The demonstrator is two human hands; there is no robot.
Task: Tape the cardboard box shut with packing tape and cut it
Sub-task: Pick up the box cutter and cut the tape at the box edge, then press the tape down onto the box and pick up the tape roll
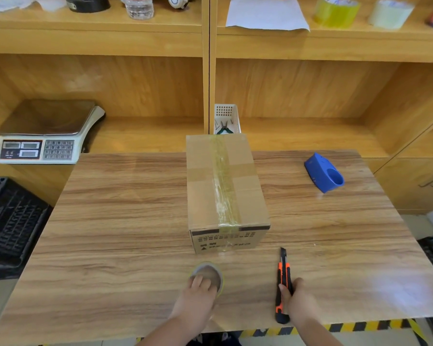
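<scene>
A closed cardboard box (pixel 225 191) stands in the middle of the wooden table (pixel 110 221), with a strip of clear yellowish tape running along its top seam and down its near face. Just in front of the box, my left hand (pixel 198 295) rests on a roll of packing tape (pixel 210 272) lying flat on the table, fingers over its core. To the right, my right hand (pixel 300 300) grips an orange and black utility knife (pixel 282 283) that lies on the table pointing away from me; whether its blade is out is unclear.
A blue tape dispenser (pixel 324 172) lies at the table's far right. A weighing scale (pixel 48 133) sits on the shelf at left. A white basket (pixel 226 118) holding pliers stands behind the box. Tape rolls (pixel 335 12) rest on the upper shelf. Black crates (pixel 10 221) flank the table.
</scene>
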